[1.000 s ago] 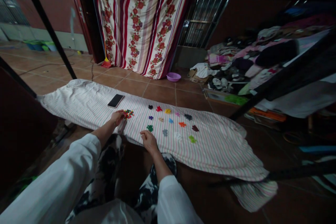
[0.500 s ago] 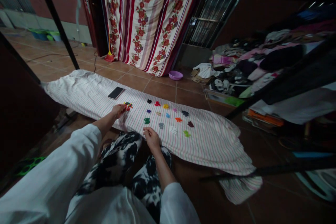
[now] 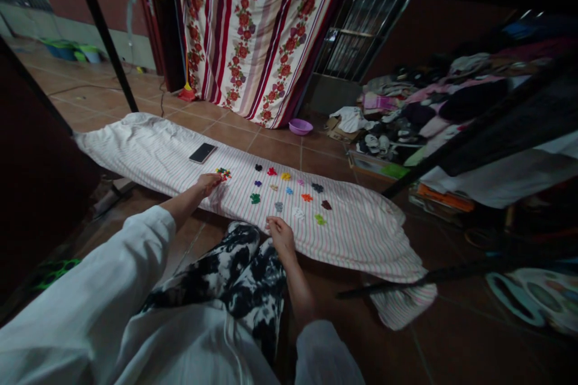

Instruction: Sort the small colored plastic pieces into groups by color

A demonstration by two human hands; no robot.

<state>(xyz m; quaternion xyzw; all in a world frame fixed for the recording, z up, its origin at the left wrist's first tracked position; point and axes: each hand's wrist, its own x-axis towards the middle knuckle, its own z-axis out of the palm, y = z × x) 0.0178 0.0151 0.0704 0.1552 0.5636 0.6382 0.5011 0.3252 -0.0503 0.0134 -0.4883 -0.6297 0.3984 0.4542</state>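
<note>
My left hand (image 3: 209, 183) rests at the near edge of a mixed multicoloured pile of small pieces (image 3: 223, 172), fingertips drawn together against it; what they pinch is too small to see. Close to the cloth's front edge is my right hand (image 3: 282, 234), thumb and fingers closed, any piece in them hidden. Beyond it lie single-colour heaps, among them a dark green heap (image 3: 255, 198), a grey heap (image 3: 279, 207), a white heap (image 3: 298, 213) and a lime green heap (image 3: 320, 219). Farther back are a black heap (image 3: 258, 167), a red heap (image 3: 271, 171) and a yellow heap (image 3: 286, 176).
The striped cloth (image 3: 361, 240) covers a long low surface. A phone (image 3: 203, 153) lies on it at left. On the tiled floor beyond stands a purple basin (image 3: 300, 127). Dark metal bars (image 3: 102, 30) frame the space; piled clothes (image 3: 451, 102) fill the right.
My right hand has shifted right, from near the dark green heap to in front of the grey one. My left hand stays at the mixed pile. The view has moved slightly.
</note>
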